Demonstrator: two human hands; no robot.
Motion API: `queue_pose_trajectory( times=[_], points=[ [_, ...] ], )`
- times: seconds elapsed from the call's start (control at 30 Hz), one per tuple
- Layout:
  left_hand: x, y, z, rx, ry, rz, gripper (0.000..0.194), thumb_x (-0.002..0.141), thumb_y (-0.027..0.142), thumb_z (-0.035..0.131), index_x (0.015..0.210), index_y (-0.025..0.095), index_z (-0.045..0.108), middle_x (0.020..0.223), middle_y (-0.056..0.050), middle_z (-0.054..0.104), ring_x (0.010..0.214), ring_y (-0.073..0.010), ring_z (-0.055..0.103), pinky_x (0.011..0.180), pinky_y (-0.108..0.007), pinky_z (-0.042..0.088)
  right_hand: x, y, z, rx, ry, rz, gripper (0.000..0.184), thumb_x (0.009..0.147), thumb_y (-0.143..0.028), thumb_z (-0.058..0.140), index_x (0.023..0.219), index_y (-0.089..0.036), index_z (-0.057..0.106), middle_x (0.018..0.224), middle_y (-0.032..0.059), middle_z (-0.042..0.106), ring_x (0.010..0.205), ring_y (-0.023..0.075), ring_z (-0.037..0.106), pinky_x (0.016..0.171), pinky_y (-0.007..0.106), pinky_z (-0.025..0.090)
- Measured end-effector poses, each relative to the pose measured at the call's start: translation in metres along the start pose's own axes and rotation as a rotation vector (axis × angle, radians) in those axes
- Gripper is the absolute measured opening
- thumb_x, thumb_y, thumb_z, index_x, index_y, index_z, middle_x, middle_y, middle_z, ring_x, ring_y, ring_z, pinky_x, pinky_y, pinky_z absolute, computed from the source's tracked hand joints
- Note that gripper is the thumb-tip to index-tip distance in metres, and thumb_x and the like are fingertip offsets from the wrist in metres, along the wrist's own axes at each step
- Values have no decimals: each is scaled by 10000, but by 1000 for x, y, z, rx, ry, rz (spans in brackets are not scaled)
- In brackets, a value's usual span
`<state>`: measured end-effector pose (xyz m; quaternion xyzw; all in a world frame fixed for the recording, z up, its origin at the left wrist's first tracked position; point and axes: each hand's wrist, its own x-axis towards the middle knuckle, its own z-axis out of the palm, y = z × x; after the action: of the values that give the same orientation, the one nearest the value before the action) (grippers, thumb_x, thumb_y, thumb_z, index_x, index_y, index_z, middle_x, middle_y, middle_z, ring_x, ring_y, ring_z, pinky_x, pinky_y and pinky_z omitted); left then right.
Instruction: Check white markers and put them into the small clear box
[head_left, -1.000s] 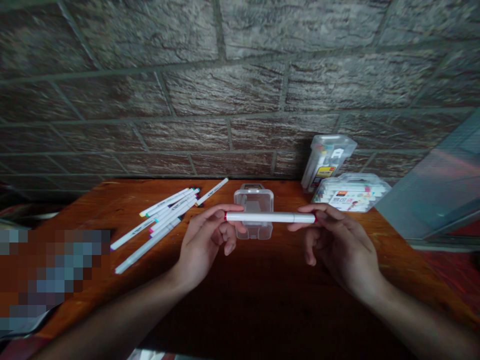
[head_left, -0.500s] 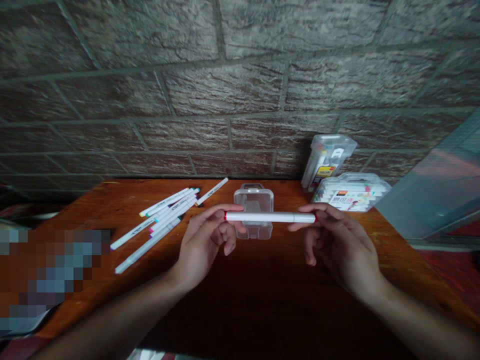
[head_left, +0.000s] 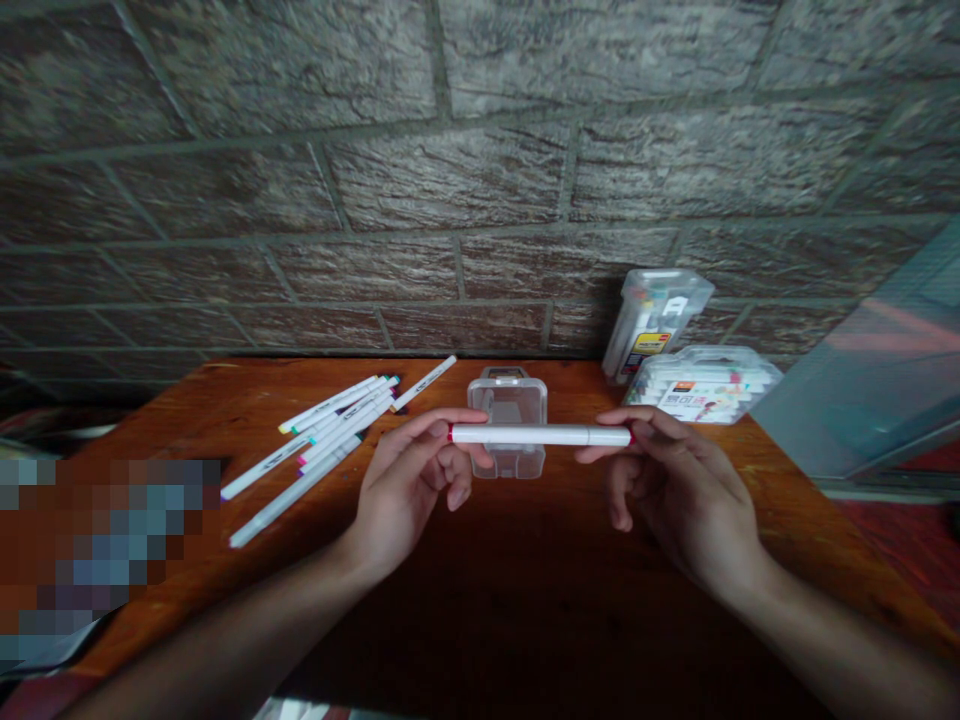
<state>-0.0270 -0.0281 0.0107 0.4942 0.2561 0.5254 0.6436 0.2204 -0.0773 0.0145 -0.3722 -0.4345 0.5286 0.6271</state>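
A white marker pen point(head_left: 540, 435) with red ends is held level above the table, between my two hands. My left hand point(head_left: 412, 480) pinches its left end with thumb and fingers. At the right end, my right hand point(head_left: 675, 490) grips it the same way. Behind the pen stands a clear plastic case point(head_left: 517, 400), partly covered by the pen and my left fingers; no pens show inside it. Several white marker pens point(head_left: 330, 435) with coloured ends lie in a loose pile to the left of my left hand.
A tall clear case of markers point(head_left: 652, 325) stands at the back right by the brick wall point(head_left: 510, 180). In front of it is a wider clear pack of markers point(head_left: 701, 388). Everything rests on a brown wooden table point(head_left: 480, 610). A pixelated patch covers the left edge.
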Motion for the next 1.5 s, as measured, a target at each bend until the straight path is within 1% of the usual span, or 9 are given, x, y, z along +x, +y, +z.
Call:
queue_pose_trajectory(
  times=[0.23,0.53,0.8,0.93,1.13,1.27,1.33,1.43,1.5],
  points=[
    [0,0,0,-1,-4,-2,290,1019,325,615,1132,123,790,784,-102,774,478,-102,530,471,-231,427,0,1,-2,22,-15,2,188,1033,-318,613,1103,-200,743,897,79,839,399,138,641,381,241,487],
    [2,-2,0,17,-6,20,272,1031,348,623,1135,153,782,774,-74,774,463,-85,524,467,-214,421,1,3,-2,9,-17,-22,207,1037,-371,643,1087,-204,754,872,72,835,393,127,639,377,228,497],
    [1,-5,-2,113,-4,51,254,1030,374,666,1134,175,784,779,-48,767,466,-64,515,469,-200,401,0,1,1,-32,-5,-47,233,1017,-430,694,1066,-212,759,874,58,838,393,114,636,375,214,503],
    [2,-7,-3,167,6,72,261,1016,388,694,1129,171,786,779,-44,766,456,-59,501,462,-201,396,1,1,2,-79,-3,-90,242,997,-452,728,1046,-216,755,885,50,843,378,100,624,361,199,487],
    [3,-7,-3,242,11,72,231,987,387,741,1098,190,790,743,-21,763,453,-46,488,459,-177,387,1,1,2,-199,-9,-136,211,986,-404,760,1061,-209,738,905,53,844,374,85,619,363,185,502],
    [2,-5,-2,290,15,69,222,939,367,798,1061,182,784,709,-24,771,440,-45,491,444,-162,379,1,2,2,-270,-4,-153,223,972,-388,779,1074,-194,744,854,51,837,367,80,612,361,177,507],
    [2,-4,-1,307,16,68,229,915,362,822,1042,177,776,694,-24,769,432,-49,489,434,-162,376,0,2,2,-301,-1,-163,222,956,-386,796,1058,-195,746,765,28,814,357,84,604,359,174,503],
    [2,-3,-1,333,19,70,234,887,352,843,1015,172,767,678,-20,761,427,-56,483,422,-168,371,0,3,1,-345,1,-164,208,925,-372,826,1017,-201,752,575,-28,718,345,94,594,357,163,490],
    [1,-3,0,371,25,78,218,880,337,844,999,170,769,675,-17,753,436,-59,481,423,-172,365,0,4,0,-371,12,-165,207,886,-344,861,990,-200,755,528,-46,680,346,96,597,358,154,485]
  ],
)
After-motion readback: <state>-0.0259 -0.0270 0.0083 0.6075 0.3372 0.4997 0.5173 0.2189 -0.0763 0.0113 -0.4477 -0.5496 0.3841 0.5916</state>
